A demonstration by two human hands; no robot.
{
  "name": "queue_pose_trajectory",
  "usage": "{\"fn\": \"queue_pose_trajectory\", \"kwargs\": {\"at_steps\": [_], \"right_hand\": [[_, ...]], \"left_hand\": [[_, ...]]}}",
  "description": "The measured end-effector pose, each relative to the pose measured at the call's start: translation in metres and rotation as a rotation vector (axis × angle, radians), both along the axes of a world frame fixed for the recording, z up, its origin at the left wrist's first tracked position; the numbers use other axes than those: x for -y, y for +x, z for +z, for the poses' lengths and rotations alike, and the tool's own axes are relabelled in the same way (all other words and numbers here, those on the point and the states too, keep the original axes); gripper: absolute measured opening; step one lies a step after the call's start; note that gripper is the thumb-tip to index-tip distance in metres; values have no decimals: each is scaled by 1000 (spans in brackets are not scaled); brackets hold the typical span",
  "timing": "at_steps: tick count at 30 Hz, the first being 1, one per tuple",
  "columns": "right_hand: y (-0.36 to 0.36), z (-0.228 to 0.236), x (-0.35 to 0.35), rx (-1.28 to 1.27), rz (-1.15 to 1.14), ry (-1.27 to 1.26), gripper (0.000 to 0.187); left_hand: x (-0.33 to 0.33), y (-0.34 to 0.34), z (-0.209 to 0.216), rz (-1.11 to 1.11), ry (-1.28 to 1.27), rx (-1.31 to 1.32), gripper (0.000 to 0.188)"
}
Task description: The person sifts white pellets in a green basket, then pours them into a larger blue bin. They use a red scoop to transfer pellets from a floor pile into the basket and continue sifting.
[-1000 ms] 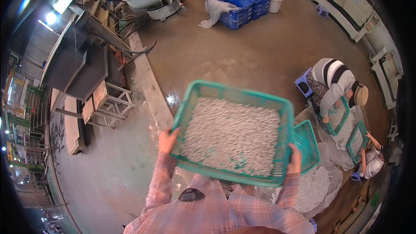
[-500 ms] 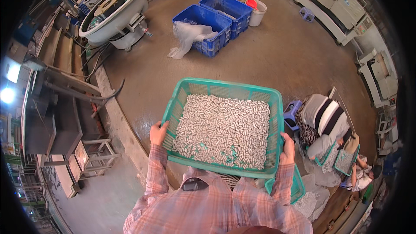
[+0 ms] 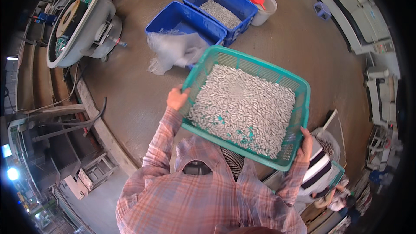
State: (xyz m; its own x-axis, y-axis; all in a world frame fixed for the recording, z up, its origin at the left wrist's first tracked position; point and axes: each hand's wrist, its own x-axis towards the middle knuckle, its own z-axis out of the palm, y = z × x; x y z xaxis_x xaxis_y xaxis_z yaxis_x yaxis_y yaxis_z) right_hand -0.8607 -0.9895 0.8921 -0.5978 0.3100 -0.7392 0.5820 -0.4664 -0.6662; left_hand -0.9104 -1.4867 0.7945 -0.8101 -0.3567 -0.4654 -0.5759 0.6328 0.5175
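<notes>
Between my two hands I carry a green plastic basket (image 3: 260, 66) with mesh sides. A thick layer of small silvery metal pieces (image 3: 242, 108) covers most of its bottom, and bits of green floor show through near the close edge. My left hand (image 3: 177, 97) grips the left wall of the basket. At the lower right corner, my right hand (image 3: 306, 145) is wrapped round the right wall. The basket is held in the air, tilted a little in view, its right side lower in the picture.
Ahead stand two blue crates (image 3: 184, 15), one draped with translucent plastic sheeting (image 3: 175, 50), the other holding silvery pieces. Pale buckets (image 3: 265, 11) with red scoops stand beside them. A round vibrating tub machine (image 3: 93, 28) is at left. People sit at lower right (image 3: 318, 169).
The basket has moved right and turned clockwise with both hands still on it. The blue crates are now closer, and the pieces in the far crate are more visible.
</notes>
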Motion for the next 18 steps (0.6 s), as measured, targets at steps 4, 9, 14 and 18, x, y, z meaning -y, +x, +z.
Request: {"fn": "queue_pose_trajectory", "kwargs": {"at_steps": [4, 9, 14, 18], "right_hand": [[-136, -35, -57, -1, 117, 238, 12], [-346, -43, -63, 13, 642, 684, 15], [-546, -68, -55, -123, 922, 798, 16], [-671, -100, -19, -273, 1110, 855, 19]], "left_hand": [[-68, -112, -80, -46, -38, 31, 42], [-111, -197, -195, -44, 39, 147, 42], [-147, -271, -246, 14, 80, 225, 52], [-201, -307, -281, 72, 202, 313, 74]]}}
